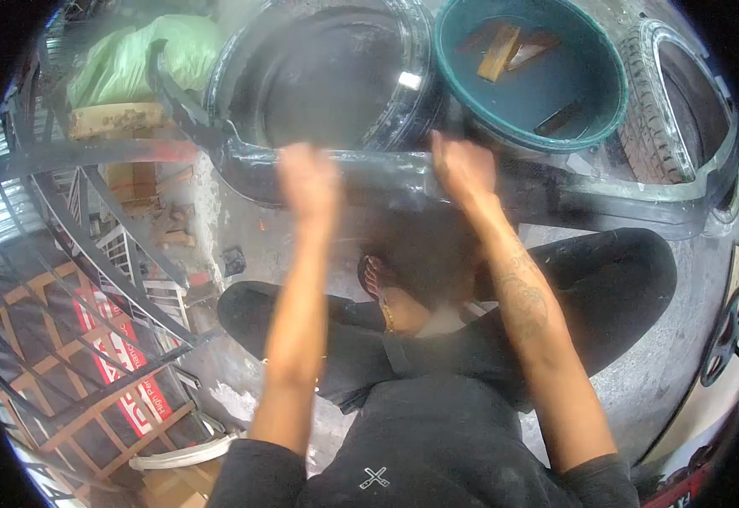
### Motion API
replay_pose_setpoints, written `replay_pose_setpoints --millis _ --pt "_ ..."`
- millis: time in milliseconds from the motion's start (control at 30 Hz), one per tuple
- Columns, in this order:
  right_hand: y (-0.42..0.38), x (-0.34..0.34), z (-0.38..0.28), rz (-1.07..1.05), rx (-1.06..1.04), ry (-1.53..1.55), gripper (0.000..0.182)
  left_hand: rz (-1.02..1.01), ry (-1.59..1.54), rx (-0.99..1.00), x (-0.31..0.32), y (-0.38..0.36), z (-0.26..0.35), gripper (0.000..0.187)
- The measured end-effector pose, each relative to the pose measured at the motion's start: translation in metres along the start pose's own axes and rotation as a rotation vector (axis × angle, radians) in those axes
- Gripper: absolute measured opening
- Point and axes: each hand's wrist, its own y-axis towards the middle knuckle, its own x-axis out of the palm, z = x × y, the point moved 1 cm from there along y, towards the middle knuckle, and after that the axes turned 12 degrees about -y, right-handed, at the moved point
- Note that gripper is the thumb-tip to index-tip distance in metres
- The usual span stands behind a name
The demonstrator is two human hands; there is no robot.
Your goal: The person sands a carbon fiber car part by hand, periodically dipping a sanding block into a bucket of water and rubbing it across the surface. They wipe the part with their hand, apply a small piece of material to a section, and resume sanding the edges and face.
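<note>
A long dark bumper-like panel lies across in front of my crossed legs, its top edge wet and shiny. My left hand, blurred by motion, is closed at the panel's upper edge left of the middle. My right hand is closed at the same edge, right of the middle, with the thumb pointing up. What either hand holds, if anything, is hidden. Just beyond my right hand stands a green basin of murky water with pieces of wood-like material in it.
A large tire lies behind the panel, and another tire is at the right. Black metal grating stands at the left over wrapped packages. A green bag is at the upper left.
</note>
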Motion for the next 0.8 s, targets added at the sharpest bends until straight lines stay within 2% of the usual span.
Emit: replay_pose_setpoints --millis 67,133,200,233,333,400,433,500,533,567,600,633,667,700,733,800 --pt "0.000 0.001 0.001 -0.007 -0.010 0.036 0.070 -0.135 -0.174 0.094 0.043 -0.021 0.078 0.026" --pt "-0.002 -0.001 0.002 -0.009 -0.004 0.024 0.070 -0.193 -0.168 0.108 0.049 -0.026 0.093 0.026" --pt "-0.001 0.000 0.001 -0.014 -0.004 0.017 0.070 -0.133 -0.104 0.125 0.016 -0.004 0.027 0.026" --pt "-0.001 0.000 0.000 -0.003 -0.011 0.010 0.070 -0.134 -0.104 0.122 0.012 -0.001 0.006 0.026" --pt "0.000 -0.001 0.001 0.019 -0.009 0.004 0.070 0.034 0.139 -0.001 0.007 0.005 -0.039 0.024" --pt "0.000 0.000 0.000 0.023 -0.007 0.001 0.071 -0.116 -0.119 0.091 0.037 -0.011 0.061 0.024" --pt "0.000 0.001 0.001 0.023 -0.003 0.025 0.071 -0.134 -0.076 0.088 0.055 -0.024 0.087 0.026" --pt "-0.001 0.000 0.002 0.019 -0.018 0.044 0.071 -0.187 -0.146 0.071 0.037 -0.015 0.064 0.030" --pt "-0.002 0.001 0.002 0.025 -0.029 0.038 0.071 -0.216 -0.155 0.067 0.020 -0.004 0.031 0.030" --pt "-0.002 0.001 0.003 0.031 -0.037 0.034 0.071 -0.087 -0.029 0.069 0.008 0.002 -0.020 0.029" --pt "-0.001 0.002 0.003 0.037 -0.038 0.038 0.071 -0.084 -0.025 0.075 0.012 0.003 -0.035 0.029" --pt "-0.002 0.003 0.004 0.042 -0.027 0.024 0.071 0.003 0.108 0.046 0.014 0.003 -0.046 0.029" --pt "-0.001 0.003 0.002 0.045 -0.022 0.011 0.070 0.094 0.245 0.014 0.002 0.011 -0.033 0.029" --pt "0.000 0.002 0.000 0.049 -0.028 0.015 0.070 -0.028 0.062 -0.007 0.017 -0.002 -0.002 0.030" --pt "0.001 0.000 0.001 0.043 -0.021 0.000 0.070 -0.152 -0.125 -0.028 0.031 -0.011 0.056 0.030" --pt "-0.005 0.000 0.000 0.020 -0.010 -0.020 0.070 -0.179 -0.098 0.041 0.046 -0.025 0.075 0.031"
